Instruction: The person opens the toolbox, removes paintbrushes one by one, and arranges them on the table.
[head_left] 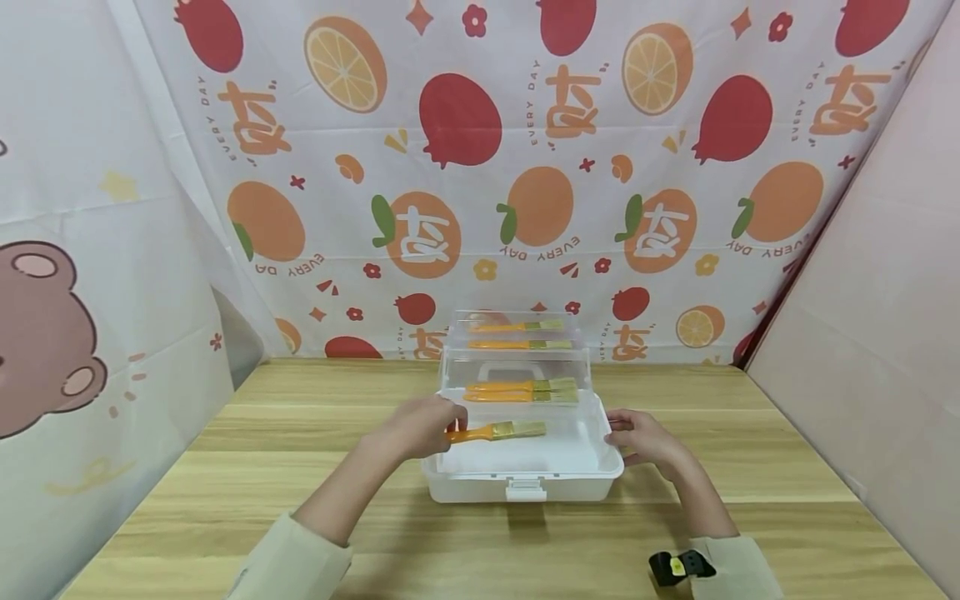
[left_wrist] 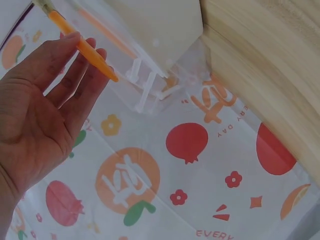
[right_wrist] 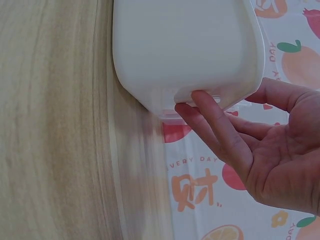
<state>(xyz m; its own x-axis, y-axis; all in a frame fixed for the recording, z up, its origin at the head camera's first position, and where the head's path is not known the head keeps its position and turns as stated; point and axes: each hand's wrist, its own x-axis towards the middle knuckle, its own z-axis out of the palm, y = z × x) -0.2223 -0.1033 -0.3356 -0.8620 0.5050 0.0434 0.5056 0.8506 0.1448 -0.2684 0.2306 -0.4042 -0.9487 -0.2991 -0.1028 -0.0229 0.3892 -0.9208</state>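
My left hand (head_left: 429,427) pinches the orange handle of a flat paintbrush (head_left: 506,430) between thumb and fingertips. Its pale bristles point right, over a white storage box (head_left: 525,487) with its clear lid (head_left: 465,367) raised at the back. In the left wrist view, the handle's end (left_wrist: 100,64) sticks out past the fingertips. At the box's right end, my right hand (head_left: 643,437) grips the wall, its thumb hooked over the rim and its fingers on the outside. Similar paintbrushes (head_left: 495,397) lie side by side toward the back of the box.
More orange-handled brush shapes (head_left: 510,344) show through or on the clear lid. The box stands on a wooden table (head_left: 315,467). A fruit-print cloth (head_left: 457,117) hangs close behind it, with pale cloths on both sides. A black strap (head_left: 678,568) is around my right wrist.
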